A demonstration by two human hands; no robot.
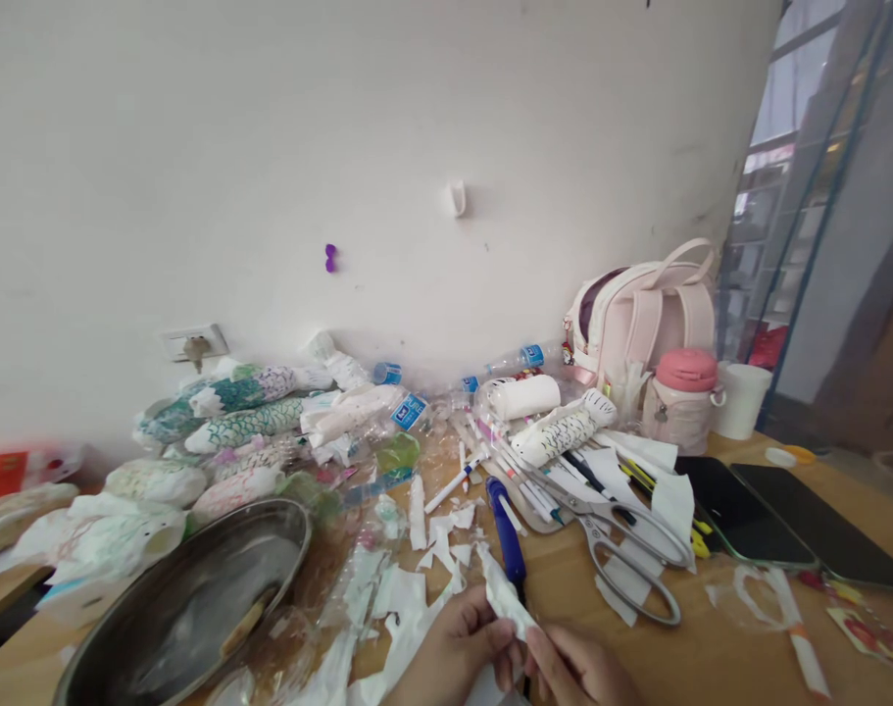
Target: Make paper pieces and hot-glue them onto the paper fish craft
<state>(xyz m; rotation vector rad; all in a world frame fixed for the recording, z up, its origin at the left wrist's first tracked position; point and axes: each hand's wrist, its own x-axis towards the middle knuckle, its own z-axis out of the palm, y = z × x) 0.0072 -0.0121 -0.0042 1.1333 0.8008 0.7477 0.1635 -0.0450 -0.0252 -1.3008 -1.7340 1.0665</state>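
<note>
Both my hands are pinched around a small, tapered white tissue-like piece (506, 594) at the bottom centre. My left hand (457, 647) grips its left side with thumb and fingers. On its lower right end are the closed fingertips of my right hand (570, 669). Just behind the piece lies a blue glue gun (506, 534), its lower part hidden by my hands. Torn white paper scraps (402, 593) are scattered to the left. Large grey-handled scissors (600, 529) rest to the right, on paper and pens.
A dark oval metal pan (299, 520) stands at the left. Behind it are several fish-shaped paper-covered bottles (247, 424). Clear bottles (411, 410) and markers (457, 480) crowd the middle. A pink backpack (641, 314), pink-lidded jar (685, 371), white cup (741, 397) and dark phone (740, 510) are at the right.
</note>
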